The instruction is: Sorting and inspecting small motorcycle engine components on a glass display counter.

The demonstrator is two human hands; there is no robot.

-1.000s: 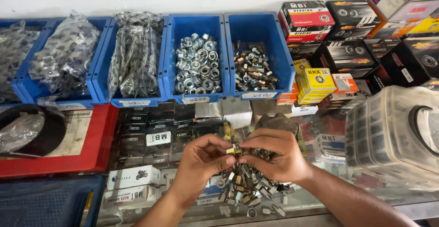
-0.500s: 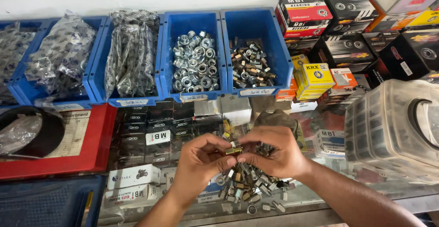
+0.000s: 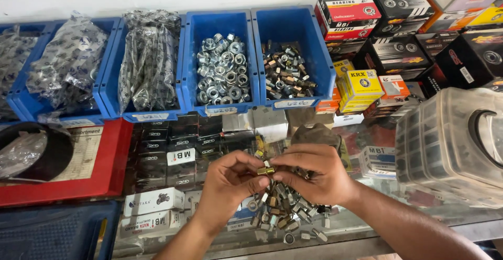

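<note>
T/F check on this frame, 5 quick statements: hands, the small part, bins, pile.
1. Both the left hand and right hand pinch one small brass fitting. True.
2. A pile of loose fittings lies under the hands. True.
3. The blue bin of silvery nuts is empty. False: it is well filled.
4. The red tray sits right of the hands. False: it is on the left.
5. The clear plastic organiser stands at right. True.
</note>
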